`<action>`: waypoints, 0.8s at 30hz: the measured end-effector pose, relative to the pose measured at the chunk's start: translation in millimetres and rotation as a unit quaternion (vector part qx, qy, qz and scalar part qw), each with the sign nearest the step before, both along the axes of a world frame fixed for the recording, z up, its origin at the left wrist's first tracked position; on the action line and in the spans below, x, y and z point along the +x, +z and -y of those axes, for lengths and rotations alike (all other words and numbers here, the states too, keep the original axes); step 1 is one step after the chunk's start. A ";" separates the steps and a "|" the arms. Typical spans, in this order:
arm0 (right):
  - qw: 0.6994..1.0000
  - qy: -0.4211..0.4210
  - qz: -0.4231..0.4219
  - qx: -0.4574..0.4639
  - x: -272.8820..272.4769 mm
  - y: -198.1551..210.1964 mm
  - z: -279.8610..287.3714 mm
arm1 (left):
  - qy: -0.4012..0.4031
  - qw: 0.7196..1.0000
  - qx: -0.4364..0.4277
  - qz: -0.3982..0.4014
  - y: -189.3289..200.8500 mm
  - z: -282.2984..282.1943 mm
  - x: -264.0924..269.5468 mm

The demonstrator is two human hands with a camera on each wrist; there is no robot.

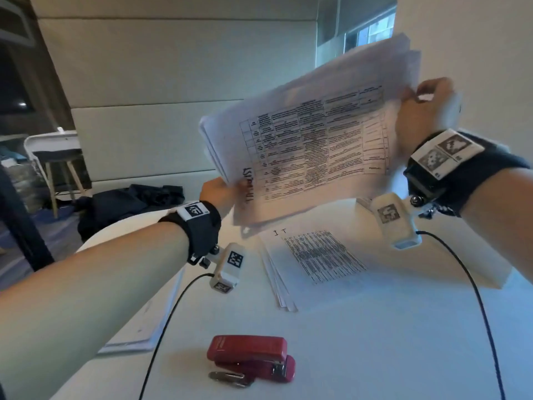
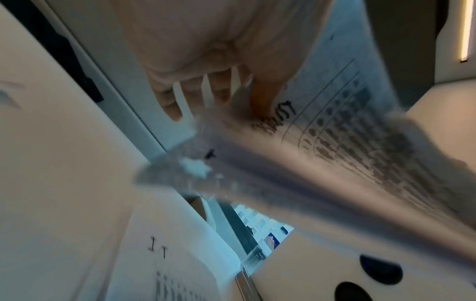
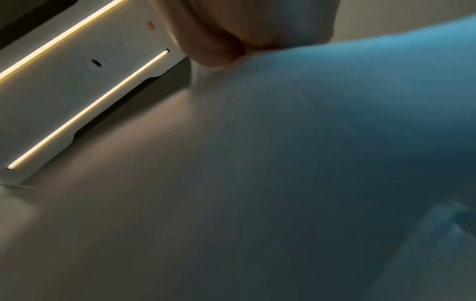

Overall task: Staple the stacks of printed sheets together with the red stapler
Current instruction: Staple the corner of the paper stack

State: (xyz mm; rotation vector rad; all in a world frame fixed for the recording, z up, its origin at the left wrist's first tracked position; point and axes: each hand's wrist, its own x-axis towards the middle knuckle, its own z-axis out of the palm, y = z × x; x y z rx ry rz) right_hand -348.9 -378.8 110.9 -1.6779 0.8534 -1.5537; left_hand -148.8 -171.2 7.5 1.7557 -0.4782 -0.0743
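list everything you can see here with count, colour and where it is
held stack of printed sheets: one, white with a black table, in the air above the table, gripped at both ends
flat stack of printed sheets: one, white with black print, on the table under the held stack
red stapler: one, red, near edge of the table, untouched
table: one, white, in front of the person
loose sheet: one, white, left edge of the table
dark clothing: one heap, black, beyond the table at left
chair: one, white frame with dark seat, far left
left hand: grips the held stack's lower left corner
right hand: grips the held stack's right edge
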 end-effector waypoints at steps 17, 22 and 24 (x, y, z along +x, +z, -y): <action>0.789 0.472 -0.291 0.265 -3.0 -117.8 -172.7 | 0.076 0.866 0.471 0.149 -18.9 -258.4 17.4; 0.764 0.444 -0.444 0.149 -1.5 -139.8 -206.9 | 0.056 0.834 0.533 0.130 -33.7 -311.3 -13.1; 0.763 0.466 -0.410 0.179 -3.8 -136.7 -216.8 | 0.072 0.842 0.521 0.117 -28.5 -321.0 -25.7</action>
